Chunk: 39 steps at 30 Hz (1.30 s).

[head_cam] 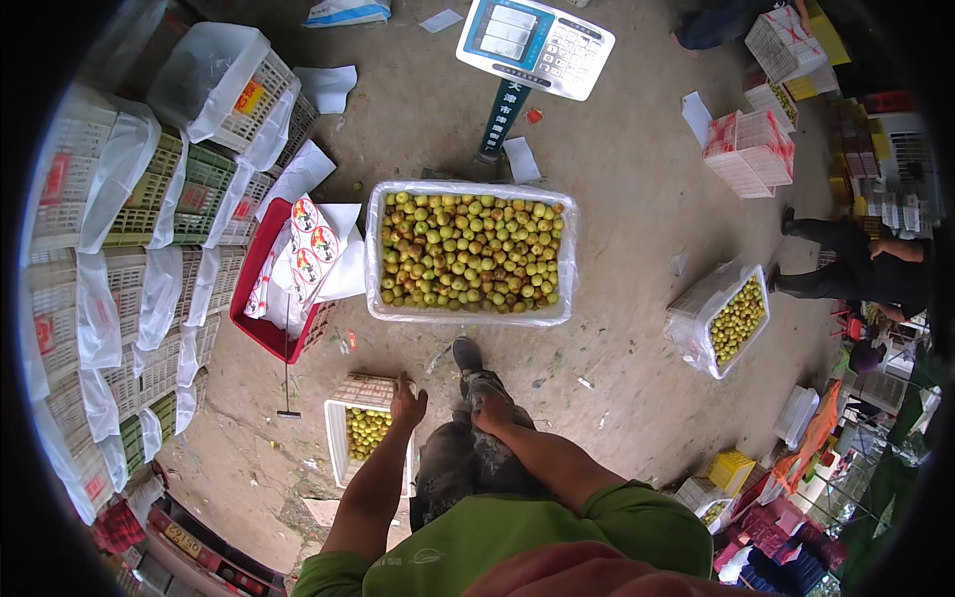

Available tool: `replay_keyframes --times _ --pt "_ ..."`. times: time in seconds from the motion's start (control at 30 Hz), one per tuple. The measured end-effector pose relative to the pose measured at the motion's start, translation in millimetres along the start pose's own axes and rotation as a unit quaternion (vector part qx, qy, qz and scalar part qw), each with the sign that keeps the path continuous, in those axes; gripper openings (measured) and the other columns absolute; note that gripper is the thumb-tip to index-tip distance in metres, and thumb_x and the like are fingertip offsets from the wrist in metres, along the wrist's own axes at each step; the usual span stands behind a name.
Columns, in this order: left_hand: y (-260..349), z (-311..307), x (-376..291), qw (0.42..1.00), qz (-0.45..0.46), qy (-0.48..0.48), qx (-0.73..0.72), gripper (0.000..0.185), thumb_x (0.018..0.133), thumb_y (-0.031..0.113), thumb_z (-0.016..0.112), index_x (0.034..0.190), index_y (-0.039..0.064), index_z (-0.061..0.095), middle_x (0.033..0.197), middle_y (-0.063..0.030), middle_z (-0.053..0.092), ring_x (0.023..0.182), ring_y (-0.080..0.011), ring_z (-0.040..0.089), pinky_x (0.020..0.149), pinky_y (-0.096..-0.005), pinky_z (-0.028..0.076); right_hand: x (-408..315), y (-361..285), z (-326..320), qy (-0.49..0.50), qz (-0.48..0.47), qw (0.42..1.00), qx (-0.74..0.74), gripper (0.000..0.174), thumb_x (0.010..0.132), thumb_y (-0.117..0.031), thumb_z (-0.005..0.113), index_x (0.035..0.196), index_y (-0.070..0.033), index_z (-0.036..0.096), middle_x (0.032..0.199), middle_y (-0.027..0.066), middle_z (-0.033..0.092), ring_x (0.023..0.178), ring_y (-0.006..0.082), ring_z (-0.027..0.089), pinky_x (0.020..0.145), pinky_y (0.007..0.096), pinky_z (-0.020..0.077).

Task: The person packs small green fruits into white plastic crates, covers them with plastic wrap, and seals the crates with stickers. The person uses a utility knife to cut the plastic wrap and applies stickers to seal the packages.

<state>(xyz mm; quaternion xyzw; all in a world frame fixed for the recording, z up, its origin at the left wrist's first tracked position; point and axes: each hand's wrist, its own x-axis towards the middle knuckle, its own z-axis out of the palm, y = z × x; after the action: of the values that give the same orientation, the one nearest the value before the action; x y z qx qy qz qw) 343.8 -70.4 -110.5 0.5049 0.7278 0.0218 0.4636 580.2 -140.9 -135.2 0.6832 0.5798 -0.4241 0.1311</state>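
Observation:
My left hand [408, 404] is over the near-right corner of a white plastic crate [333, 440] part-filled with small green-brown fruit [365, 431]. Its thumb stands apart from the fingers; whether it touches the crate rim is unclear. My right hand [492, 413] rests on my knee, over camouflage trousers [515, 429], its fingers partly hidden. Ahead of my feet, a crate lined with clear plastic film [470, 317] is full of similar fruit [470, 254]. It appears to sit on a platform scale, whose post [502, 119] and display head [536, 46] rise behind it.
Plastic-draped crates [142, 298] are stacked along the left. A red crate [261, 328] holds sheets of round labels [313, 246], with a thin rod [287, 373] beside it. Another lined fruit crate [720, 321] stands at right, near a person in dark clothes [835, 246]. White-and-red crates [750, 153] stand farther back.

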Motion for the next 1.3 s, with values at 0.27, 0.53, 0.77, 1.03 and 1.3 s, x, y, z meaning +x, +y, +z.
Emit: replay_keyframes --times 0.27,0.53,0.77,1.03,1.3 --pt "-60.6 -109.9 -96.8 0.957 -0.222 -0.068 0.175 0.082 0.072 0.055 0.070 0.128 0.000 0.047 0.118 -0.0269 0.059 0.107 -0.0406 0.059 0.089 -0.0479 0.048 -49.0 -25.6 -150.0 -0.131 0.050 0.988 -0.070 0.062 0.077 -0.056 0.060 0.109 -0.002 0.065 0.107 0.0208 0.066 0.102 0.0341 0.064 0.087 0.0457 0.0514" --pt "-73.3 -198.8 -55.5 0.915 -0.077 -0.385 0.094 0.059 0.086 0.054 0.061 0.074 -0.004 0.060 0.063 -0.0113 0.058 0.050 -0.0214 0.060 0.049 -0.0364 0.047 -102.8 -64.3 -115.1 -0.169 0.059 0.984 -0.014 0.049 0.087 -0.048 0.052 0.096 -0.004 0.070 0.096 0.0194 0.068 0.095 0.0351 0.065 0.081 0.0480 0.0510" --pt "-43.1 -249.8 -29.1 0.839 -0.033 -0.543 0.017 0.020 0.083 0.011 0.064 0.095 -0.004 0.060 0.076 -0.0155 0.064 0.059 -0.0208 0.063 0.049 -0.0378 0.051 -146.8 -54.0 -104.8 -0.231 -0.067 0.969 0.064 0.040 0.089 -0.036 0.049 0.076 -0.003 0.068 0.082 0.0227 0.065 0.080 0.0404 0.063 0.069 0.0495 0.0486" --pt "-19.6 -213.8 -30.9 0.898 0.021 -0.399 0.182 0.029 0.086 0.029 0.062 0.081 0.001 0.063 0.067 -0.0172 0.062 0.063 -0.0282 0.065 0.058 -0.0384 0.051 -79.7 -32.8 -136.0 -0.349 -0.121 0.929 0.021 0.030 0.083 -0.028 0.060 0.087 0.001 0.066 0.084 0.0187 0.068 0.079 0.0256 0.066 0.070 0.0393 0.0500" --pt "9.7 -218.7 -20.9 0.949 -0.203 -0.214 -0.108 0.041 0.089 0.041 0.065 0.077 0.002 0.062 0.066 -0.0093 0.061 0.050 -0.0157 0.058 0.047 -0.0322 0.046 2.4 58.9 -116.5 -0.101 0.143 0.906 0.386 0.021 0.085 -0.021 0.060 0.088 -0.001 0.064 0.076 0.0108 0.065 0.072 0.0191 0.062 0.067 0.0329 0.0500"
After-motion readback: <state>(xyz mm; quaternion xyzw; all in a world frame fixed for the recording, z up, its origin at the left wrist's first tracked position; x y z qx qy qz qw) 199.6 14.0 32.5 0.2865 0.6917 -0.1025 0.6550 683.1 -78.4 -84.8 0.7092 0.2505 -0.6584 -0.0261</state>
